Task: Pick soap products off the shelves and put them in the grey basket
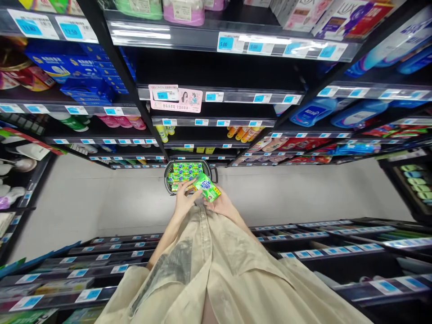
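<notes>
A green soap pack (209, 188) with a blue-and-white logo and a yellow corner is held in front of my body, tilted. My left hand (184, 198) grips its left side, fingertips at its upper left edge and thumb on its face. My right hand (221, 204) supports it from below and the right, its fingers partly hidden behind the pack. Just beyond my hands, a dark shopping basket (165, 173) rests on the floor, with rows of similar green packs (185, 167) inside. My left hand overlaps the basket's near edge.
Ahead stands a tall shelf unit (219, 95) with price tags, blue boxes (89, 90), blue bottles (312, 111) and yellow bottles (248, 133). Grey floor (286, 189) runs left and right. More shelves (128, 256) stand close on my side, and racks border both ends.
</notes>
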`<state>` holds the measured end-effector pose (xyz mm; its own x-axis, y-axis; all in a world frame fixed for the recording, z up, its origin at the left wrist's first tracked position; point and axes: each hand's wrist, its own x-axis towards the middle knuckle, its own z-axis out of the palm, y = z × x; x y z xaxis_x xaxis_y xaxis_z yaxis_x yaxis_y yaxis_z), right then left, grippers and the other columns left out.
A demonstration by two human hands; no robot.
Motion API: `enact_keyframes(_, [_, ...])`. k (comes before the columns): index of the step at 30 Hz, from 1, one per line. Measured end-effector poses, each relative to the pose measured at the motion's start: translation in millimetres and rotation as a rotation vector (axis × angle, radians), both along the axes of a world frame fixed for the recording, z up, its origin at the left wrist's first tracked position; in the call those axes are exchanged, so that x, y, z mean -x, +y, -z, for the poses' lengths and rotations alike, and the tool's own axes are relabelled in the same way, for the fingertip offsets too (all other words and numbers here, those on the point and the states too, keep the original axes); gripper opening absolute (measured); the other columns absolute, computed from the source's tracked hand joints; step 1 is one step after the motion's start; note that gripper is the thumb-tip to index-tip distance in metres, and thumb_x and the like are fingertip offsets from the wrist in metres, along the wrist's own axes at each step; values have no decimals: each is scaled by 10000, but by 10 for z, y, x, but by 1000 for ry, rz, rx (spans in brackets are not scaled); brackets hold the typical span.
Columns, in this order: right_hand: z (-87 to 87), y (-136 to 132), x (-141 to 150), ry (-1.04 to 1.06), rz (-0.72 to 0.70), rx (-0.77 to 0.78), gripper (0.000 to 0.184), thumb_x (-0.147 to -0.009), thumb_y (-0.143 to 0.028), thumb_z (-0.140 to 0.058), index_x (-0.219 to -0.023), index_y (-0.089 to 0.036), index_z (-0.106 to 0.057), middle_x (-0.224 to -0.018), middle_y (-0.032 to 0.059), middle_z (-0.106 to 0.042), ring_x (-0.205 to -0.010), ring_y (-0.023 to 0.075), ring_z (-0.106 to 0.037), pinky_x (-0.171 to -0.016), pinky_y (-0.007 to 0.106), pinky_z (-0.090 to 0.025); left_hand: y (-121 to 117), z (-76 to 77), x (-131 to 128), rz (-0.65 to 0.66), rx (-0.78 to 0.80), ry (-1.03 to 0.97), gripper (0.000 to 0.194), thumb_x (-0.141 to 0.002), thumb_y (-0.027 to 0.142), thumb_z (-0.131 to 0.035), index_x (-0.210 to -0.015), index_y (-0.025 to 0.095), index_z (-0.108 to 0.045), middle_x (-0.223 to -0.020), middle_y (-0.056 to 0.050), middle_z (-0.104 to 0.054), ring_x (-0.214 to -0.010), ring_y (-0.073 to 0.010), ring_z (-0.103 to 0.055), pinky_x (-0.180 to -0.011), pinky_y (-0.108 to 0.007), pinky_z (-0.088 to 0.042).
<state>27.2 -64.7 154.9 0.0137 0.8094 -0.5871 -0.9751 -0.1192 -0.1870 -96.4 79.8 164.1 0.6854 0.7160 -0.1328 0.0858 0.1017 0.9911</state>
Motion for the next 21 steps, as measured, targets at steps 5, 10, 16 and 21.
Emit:
enact_keyframes(5, [91, 12, 85, 206, -8, -64, 371, -1013, -544, -461, -1035, -187, -560, -735, -1, -590, -506, 91, -329, -454, 161, -297, 2, 38, -36, -6, 32, -9, 517, -731, 503, -921, -1177, 269, -799, -1213, -69, -502, -1131, -221, -635, -985, -379, -632])
enact_keyframes(10, [55, 26, 95, 17, -14, 0, 399, -973, -589, -551, -1034, -196, -590, -764, 24, -655, -558, 130, -492, -493, 212, -415, 31, -23, -10, -6, 132, -36, 504, -770, 558, -881, -1174, 272, -785, -1267, -84, -572, -1183, -249, -648, -1001, -390, -616])
enact_keyframes(16, [111, 106, 68, -611, 208, 188, 655, -783, -509, -870, -1306, -240, -581, -1120, 57, -769, -789, 222, -743, -754, 390, -632, 59, -59, -57, -46, 414, -65, 525, -746, 579, -891, -1132, 260, -731, -1271, -73, -689, -1046, -218, -690, -946, -373, -593])
enact_keyframes(21, [121, 161, 4, -827, 284, 188, 790, -672, -362, -965, -1350, -288, -566, -1267, 31, -748, -1098, 223, -741, -974, 379, -625, 63, 15, -189, -196, 384, -102, 506, -667, 495, -933, -972, 222, -635, -1321, -81, -661, -1096, -225, -688, -900, -327, -565])
